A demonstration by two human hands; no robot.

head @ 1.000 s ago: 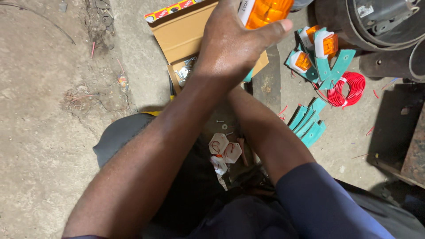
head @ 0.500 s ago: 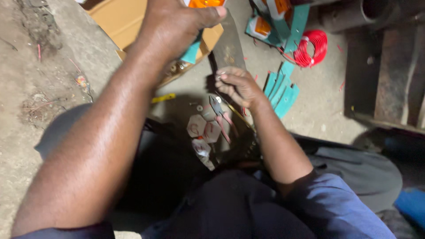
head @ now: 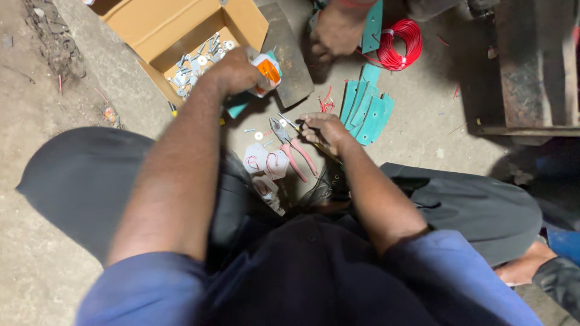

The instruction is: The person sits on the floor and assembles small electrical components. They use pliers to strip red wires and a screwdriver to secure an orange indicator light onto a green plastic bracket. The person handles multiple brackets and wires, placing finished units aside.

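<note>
Orange lamp unit point(head: 266, 71) sits gripped in the left hand point(head: 232, 73), raised just near of the cardboard box point(head: 175, 30). Right hand point(head: 323, 130) lies nearer, to its right, pinching thin wires point(head: 290, 122) beside red-handled pliers point(head: 289, 148), long axis running near-far.

I count 1 cardboard box point(head: 145, 30), 1 pair of pink-handled pliers point(head: 290, 151), 1 red wire coil point(head: 402, 45), 1 orange lamp point(head: 267, 69) and about 5 teal brackets point(head: 365, 111).
</note>
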